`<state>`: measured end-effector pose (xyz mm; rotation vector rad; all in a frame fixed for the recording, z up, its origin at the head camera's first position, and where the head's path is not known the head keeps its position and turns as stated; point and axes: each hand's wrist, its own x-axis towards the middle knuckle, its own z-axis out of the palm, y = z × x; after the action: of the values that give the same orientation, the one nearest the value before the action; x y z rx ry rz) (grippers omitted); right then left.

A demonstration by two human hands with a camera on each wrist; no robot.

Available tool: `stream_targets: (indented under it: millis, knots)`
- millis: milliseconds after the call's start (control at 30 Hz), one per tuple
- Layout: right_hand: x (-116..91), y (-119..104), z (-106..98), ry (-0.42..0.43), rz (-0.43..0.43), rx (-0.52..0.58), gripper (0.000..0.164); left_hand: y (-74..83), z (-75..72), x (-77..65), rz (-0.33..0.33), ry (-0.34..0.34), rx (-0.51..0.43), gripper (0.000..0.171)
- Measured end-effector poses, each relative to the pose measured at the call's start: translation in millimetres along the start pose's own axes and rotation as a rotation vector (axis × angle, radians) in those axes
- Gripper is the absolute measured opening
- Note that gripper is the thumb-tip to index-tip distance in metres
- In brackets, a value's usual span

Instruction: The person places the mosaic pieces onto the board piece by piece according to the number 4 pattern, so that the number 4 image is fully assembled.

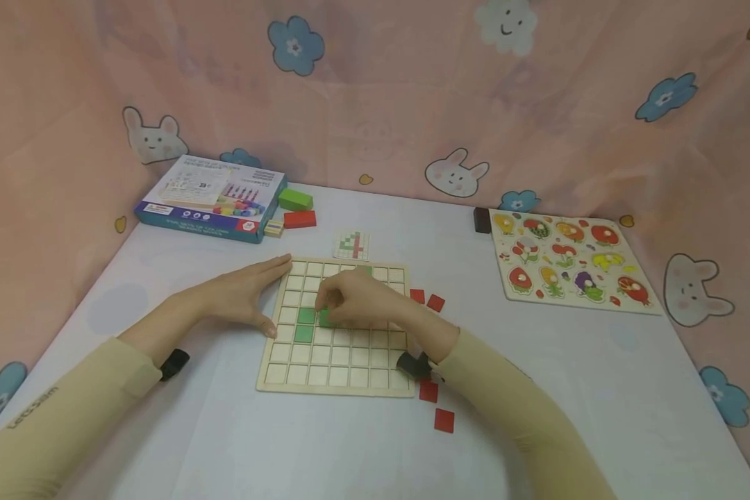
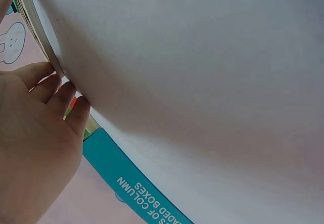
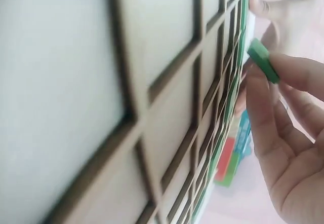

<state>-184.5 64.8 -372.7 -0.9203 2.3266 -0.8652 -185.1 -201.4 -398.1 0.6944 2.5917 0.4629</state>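
Observation:
A wooden grid board [image 1: 328, 375] lies on the table with green square tiles [image 1: 303, 333] in some of its cells. My left hand [image 1: 240, 293] rests against the board's left edge, fingers extended and thumb apart. In the left wrist view its fingertips [image 2: 83, 102] touch the board's side. Above the grid, my right hand [image 1: 365, 300] pinches a green square tile [image 3: 263, 61] between thumb and finger. That hand covers part of the upper grid. A small pattern card [image 1: 353, 246] with green and red squares sits just behind the board.
Several red tiles [image 1: 444, 420] are scattered along the board's right side. At back left is a printed box [image 1: 212, 198], with a green block [image 1: 296, 200] and a red block [image 1: 300, 219] beside it. A fruit puzzle board [image 1: 571, 260] and a dark block [image 1: 482, 220] lie at right.

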Motion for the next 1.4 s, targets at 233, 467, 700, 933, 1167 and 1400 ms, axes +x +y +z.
stream_targets:
  millis: [233,467,700,933,1167,1400]
  knots:
    - [1.5,-11.1,10.1,-0.042,-0.029,-0.134,0.010,1.5,-0.5,-1.5,0.008,0.004,0.000,0.134]
    - [1.2,-14.1,15.8,-0.039,-0.014,-0.147,0.009,-1.0,1.7,-1.3,0.012,0.008,0.000,0.134]
    - [-1.1,-14.7,18.8,-0.027,-0.016,-0.163,0.006,-2.2,2.7,-1.1,0.009,0.007,-0.007,0.134]
    - [-1.5,-15.1,19.2,-0.030,-0.025,-0.196,0.006,-1.1,1.5,-1.6,0.012,0.006,-0.008,0.135]
    - [-10.8,-11.0,5.9,-0.023,-0.023,-0.197,0.009,2.7,-0.3,-0.7,-0.002,0.001,-0.009,0.134]
    - [-41.5,8.0,-23.1,-0.010,0.008,-0.176,0.012,4.4,0.6,0.9,-0.014,0.002,-0.011,0.136]
